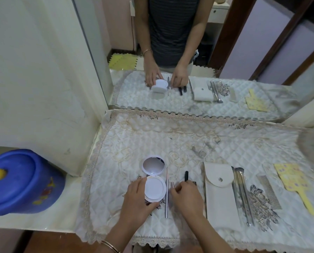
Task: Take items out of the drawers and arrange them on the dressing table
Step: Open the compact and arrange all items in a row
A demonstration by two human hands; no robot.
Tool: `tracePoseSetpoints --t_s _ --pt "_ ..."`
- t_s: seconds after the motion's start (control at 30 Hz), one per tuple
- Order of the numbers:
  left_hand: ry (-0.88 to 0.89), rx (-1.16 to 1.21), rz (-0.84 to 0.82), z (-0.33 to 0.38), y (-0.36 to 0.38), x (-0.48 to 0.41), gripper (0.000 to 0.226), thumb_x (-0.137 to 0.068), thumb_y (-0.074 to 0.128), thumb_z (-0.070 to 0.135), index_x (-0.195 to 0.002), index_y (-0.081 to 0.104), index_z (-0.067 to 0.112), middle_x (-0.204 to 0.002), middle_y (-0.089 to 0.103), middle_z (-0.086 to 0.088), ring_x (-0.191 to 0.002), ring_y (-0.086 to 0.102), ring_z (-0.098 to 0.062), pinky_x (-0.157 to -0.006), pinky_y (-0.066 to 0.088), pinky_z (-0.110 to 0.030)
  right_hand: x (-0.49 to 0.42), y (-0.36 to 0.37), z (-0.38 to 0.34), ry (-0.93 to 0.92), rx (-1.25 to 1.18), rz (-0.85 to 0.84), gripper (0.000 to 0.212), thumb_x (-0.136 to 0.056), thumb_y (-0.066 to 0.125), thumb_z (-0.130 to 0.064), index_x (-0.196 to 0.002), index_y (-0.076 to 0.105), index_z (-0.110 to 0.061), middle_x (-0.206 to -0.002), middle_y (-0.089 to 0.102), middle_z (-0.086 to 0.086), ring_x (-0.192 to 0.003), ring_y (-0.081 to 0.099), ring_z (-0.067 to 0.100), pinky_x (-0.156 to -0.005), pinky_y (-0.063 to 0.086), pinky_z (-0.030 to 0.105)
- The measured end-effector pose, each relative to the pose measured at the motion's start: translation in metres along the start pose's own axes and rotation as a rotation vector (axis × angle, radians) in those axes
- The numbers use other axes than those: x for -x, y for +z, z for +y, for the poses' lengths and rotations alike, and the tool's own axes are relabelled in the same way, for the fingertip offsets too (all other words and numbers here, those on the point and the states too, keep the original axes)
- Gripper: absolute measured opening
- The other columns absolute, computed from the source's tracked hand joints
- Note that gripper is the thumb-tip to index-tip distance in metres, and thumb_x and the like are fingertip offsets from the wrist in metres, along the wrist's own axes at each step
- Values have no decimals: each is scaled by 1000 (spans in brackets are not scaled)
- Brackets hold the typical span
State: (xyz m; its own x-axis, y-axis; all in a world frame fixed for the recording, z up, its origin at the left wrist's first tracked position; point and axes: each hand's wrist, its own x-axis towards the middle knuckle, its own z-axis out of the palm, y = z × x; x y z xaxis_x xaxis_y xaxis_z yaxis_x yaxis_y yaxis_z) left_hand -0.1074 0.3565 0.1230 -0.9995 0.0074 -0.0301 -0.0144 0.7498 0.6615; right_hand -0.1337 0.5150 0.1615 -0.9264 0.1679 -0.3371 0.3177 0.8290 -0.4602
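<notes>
A white round compact mirror (154, 187) lies open on the quilted cloth of the dressing table (152, 139), its lid mirror tilted up behind. My left hand (137, 201) grips the base of the compact from the left. To its right lies a thin silver tool (166, 198). My right hand (186, 197) rests over a small pinkish tube (172, 184) and black pencils (186, 175), fingers curled on them. Further right lie a cream pouch (220, 194), brushes (242, 194), a metal comb (269, 191) and a yellow paddle-shaped item (294, 181).
A large wall mirror (189, 52) stands behind the table and reflects the person and the items. A blue plastic tub (19, 181) with a yellow knob sits on the ledge at the left. A cream wall panel rises at the left.
</notes>
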Motion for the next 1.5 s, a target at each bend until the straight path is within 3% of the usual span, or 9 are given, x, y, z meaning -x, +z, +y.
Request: tracePoseSetpoints --t_s 0.17,0.33,0.53,0.7,0.9,1.07,1.13,1.27,1.5 --pt "-17 -66 -62 -3 3 1 83 -68 66 52 -136 37 15 -135 45 -4 -125 37 -24 -102 34 -31 -1 1 0 5 -56 -3 43 -83 52 -38 -44 40 -23 -74 54 3 -72 55 22 -61 40 30" --pt "35 -129 7 -4 7 0 81 -57 52 58 -126 38 17 -122 55 -13 -114 45 -27 -86 48 -40 1 -9 22 -4 -143 100 12 -83 58 -26 -79 56 -14 -92 56 5 -87 57 22 -75 45 32" --pt "265 -312 -18 20 6 -4 62 -71 49 53 -123 46 19 -131 49 -2 -121 38 -22 -89 51 -43 6 -10 29 -42 0 106 22 -87 54 -34 -86 61 -14 -98 63 2 -93 58 19 -76 44 29" --pt "376 -502 -171 38 18 -9 62 -70 44 52 -121 57 19 -128 60 2 -131 36 -19 -104 39 -37 6 -9 21 -52 40 68 23 -84 52 -39 -79 61 -19 -93 67 1 -92 62 20 -80 46 33" --pt "393 -541 -218 27 14 -10 64 -62 47 48 -114 64 17 -125 63 4 -128 32 -19 -110 3 -34 13 -2 19 -107 -29 28 25 -81 56 -38 -86 68 -17 -88 68 -1 -89 63 18 -80 47 32" --pt "365 -504 -254 31 14 -9 66 -61 46 49 -118 60 18 -126 62 5 -129 30 -16 -109 12 -34 9 -13 33 -63 -196 198 22 -83 60 -17 -103 59 -11 -95 48 3 -94 53 24 -79 43 31" --pt "359 -469 -269 34 16 -8 65 -64 47 50 -120 58 18 -128 60 5 -130 30 -15 -109 10 -32 6 -14 37 -40 -177 156 31 -84 57 -12 -115 53 -9 -106 51 10 -101 51 28 -83 43 34" --pt "379 -442 -314 40 20 -6 65 -68 46 57 -121 56 20 -129 59 7 -129 31 -12 -109 5 -30 7 -8 35 -70 -228 63 24 -86 52 -8 -110 53 -10 -95 51 3 -90 49 17 -73 35 23" --pt "384 -455 -323 35 23 -7 68 -66 46 56 -122 52 18 -127 61 5 -128 32 -13 -110 5 -30 9 -3 32 -151 -268 -13 27 -87 56 -15 -114 58 -13 -106 64 6 -99 57 18 -88 43 25"
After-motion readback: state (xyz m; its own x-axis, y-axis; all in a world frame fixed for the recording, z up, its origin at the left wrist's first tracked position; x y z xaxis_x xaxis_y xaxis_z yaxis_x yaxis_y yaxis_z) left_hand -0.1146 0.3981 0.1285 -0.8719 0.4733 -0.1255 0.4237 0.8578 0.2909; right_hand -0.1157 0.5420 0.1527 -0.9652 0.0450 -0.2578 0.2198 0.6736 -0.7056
